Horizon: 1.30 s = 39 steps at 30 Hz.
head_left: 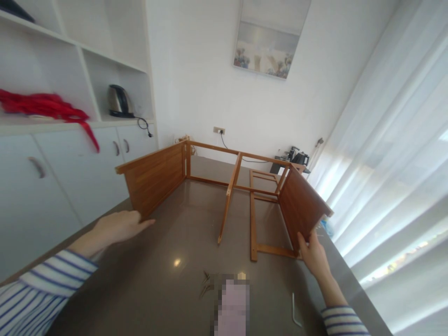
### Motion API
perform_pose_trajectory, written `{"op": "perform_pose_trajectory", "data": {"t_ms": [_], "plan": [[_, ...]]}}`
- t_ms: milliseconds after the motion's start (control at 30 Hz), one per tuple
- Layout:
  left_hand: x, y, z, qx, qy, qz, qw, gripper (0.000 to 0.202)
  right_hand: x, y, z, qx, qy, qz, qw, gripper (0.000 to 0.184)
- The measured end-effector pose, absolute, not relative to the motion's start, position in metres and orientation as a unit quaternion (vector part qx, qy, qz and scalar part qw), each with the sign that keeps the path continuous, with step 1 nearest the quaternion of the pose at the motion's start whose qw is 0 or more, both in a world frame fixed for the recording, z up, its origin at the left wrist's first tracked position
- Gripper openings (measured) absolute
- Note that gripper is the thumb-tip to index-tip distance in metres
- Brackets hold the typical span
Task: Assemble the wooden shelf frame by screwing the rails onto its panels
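A wooden frame stands on the dark tabletop [168, 261], made of a left side panel [157, 177], a right side panel [303, 200] and back rails [213, 180] joining them. My left hand [117, 229] is closed at the lower front corner of the left panel, thumb stretched inward; its other fingers are partly hidden. On the right, my right hand [314, 252] grips the lower front edge of the right panel, thumb on the inner face. A wooden divider bar [227, 200] slopes forward from the middle of the back. Beside it lies a flat wooden frame piece [253, 224].
A hex key [295, 310] and several small screws [207, 282] lie near the front edge. White shelves [87, 60] on the left hold a kettle [119, 100] and red cloth [42, 105]. Sheer curtains [395, 163] hang at right. A blurred patch covers the bottom middle.
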State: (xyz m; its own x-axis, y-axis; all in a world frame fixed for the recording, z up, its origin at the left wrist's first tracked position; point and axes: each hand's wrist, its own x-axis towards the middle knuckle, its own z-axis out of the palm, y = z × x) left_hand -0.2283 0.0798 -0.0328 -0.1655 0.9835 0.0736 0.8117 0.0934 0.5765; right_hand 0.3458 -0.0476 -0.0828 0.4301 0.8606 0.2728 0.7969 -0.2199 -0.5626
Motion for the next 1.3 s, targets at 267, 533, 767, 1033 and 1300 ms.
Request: {"op": "perform_pose_trajectory", "data": {"t_ms": [267,533,767,1033,1300], "plan": [[-0.084,0.043,-0.028,0.799,0.450,0.284,0.281,0.078,0.358,-0.053,-0.100,-0.742,-0.592,0.103,0.297,0.049],[-0.004,0.056,-0.040,0.763,0.455,0.373,0.266,0.075,0.386,-0.072,-0.108,-0.783,-0.570,0.086,0.231,0.051],[0.015,0.065,-0.062,0.690,0.507,0.443,0.266,0.054,0.393,-0.061,-0.104,-0.859,-0.491,0.056,0.133,0.049],[0.032,0.063,-0.064,0.628,0.495,0.535,0.275,0.042,0.392,-0.033,-0.108,-0.878,-0.468,0.068,0.069,0.034],[0.026,0.063,-0.062,0.621,0.496,0.549,0.258,0.035,0.435,-0.045,-0.113,-0.850,-0.503,0.025,0.158,0.034]]}}
